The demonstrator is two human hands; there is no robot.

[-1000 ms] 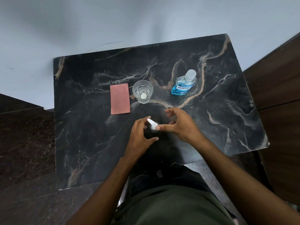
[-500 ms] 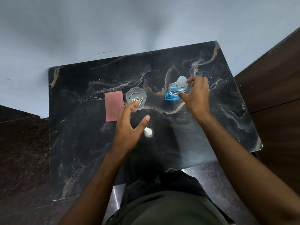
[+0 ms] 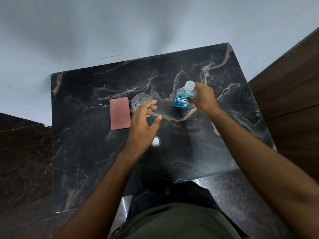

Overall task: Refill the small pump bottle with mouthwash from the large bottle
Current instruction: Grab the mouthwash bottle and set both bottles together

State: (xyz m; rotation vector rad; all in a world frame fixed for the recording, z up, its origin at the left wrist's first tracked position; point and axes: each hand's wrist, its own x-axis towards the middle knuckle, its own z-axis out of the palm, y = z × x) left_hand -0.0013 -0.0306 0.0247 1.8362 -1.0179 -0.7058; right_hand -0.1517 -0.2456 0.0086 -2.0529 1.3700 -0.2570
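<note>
The large mouthwash bottle [image 3: 182,99], clear with blue liquid and a white cap, stands at the back right of the black marble table [image 3: 86,161]. My right hand [image 3: 202,99] is wrapped around its right side and grips it. The small pump bottle [image 3: 155,141], clear with a white top, stands on its own near the table's middle, partly hidden by my left hand. My left hand [image 3: 143,123] hovers above and just left of it with fingers spread and nothing in it.
A clear drinking glass [image 3: 140,101] stands just beyond my left fingers. A pink cloth [image 3: 120,115] lies flat to its left. A brown wooden cabinet [image 3: 290,80] flanks the table on the right; a pale wall runs behind it.
Both hands left the small pump bottle. My right hand went to the large bottle and closed on it. My left hand rose with its fingers spread.
</note>
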